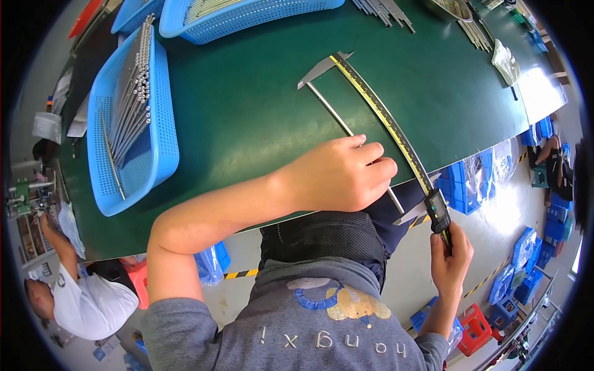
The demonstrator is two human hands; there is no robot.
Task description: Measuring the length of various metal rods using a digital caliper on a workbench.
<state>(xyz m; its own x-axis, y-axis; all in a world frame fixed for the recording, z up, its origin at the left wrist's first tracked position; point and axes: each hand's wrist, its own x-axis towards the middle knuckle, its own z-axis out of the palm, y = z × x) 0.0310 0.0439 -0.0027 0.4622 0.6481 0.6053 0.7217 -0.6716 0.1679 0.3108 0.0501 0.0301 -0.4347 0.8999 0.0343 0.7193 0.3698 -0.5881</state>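
Observation:
My left hand [346,173] is closed around a thin metal rod [331,108] above the green table. My right hand [451,253] grips the near end of a long digital caliper [387,117], next to its black display slider [438,210]. The caliper slants from the far middle toward my right side, and its near end reaches past the table edge. One end of the rod meets or nearly meets the caliper's far jaw [315,71]. The other end is close to the sliding jaw [411,213]; whether they touch I cannot tell. My left fingers hide the rod's middle.
A blue basket [164,130] of metal rods stands at left on the green table [241,93]. Another blue basket [247,20] and loose rods [383,11] lie at the back. A plastic bag [506,63] is at far right. A co-worker [93,297] sits at lower left.

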